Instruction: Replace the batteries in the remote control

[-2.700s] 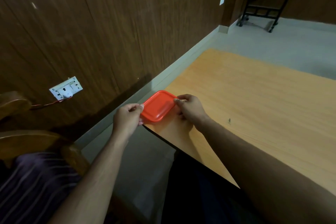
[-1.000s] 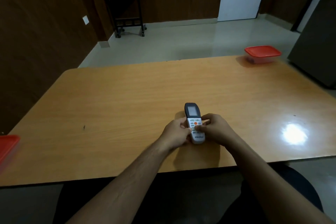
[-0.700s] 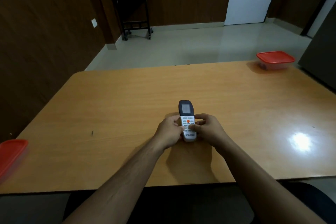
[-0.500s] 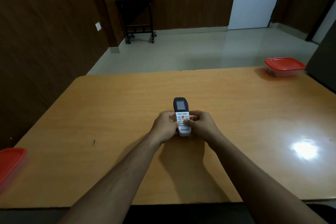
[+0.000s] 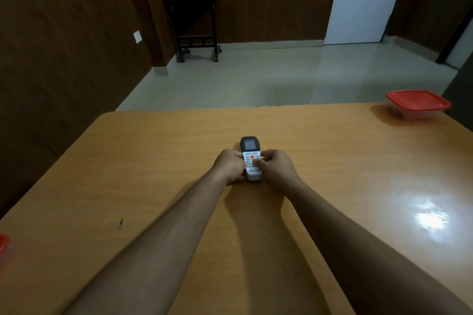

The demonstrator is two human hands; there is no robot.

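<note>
Head view: we held the white plastic remote control with dark display end (image 5: 251,158) button-side up, low over the orange wooden table (image 5: 332,161), left hand (image 5: 229,167) and right hand (image 5: 277,167) gripping its sides. Turning it over should expose the battery cover; we advised a firm two-sided hold.

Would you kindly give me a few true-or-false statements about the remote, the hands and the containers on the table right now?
1. Both hands hold the remote control. True: the left hand and right hand grip it from either side.
2. The remote lies buttons-down. False: its buttons and screen face up.
3. A red-lidded container sits at the table's far right corner. True.
4. That container's lid is off. False: the lid is on.
5. Loose batteries lie beside the remote. False: none are visible on the table.
</note>
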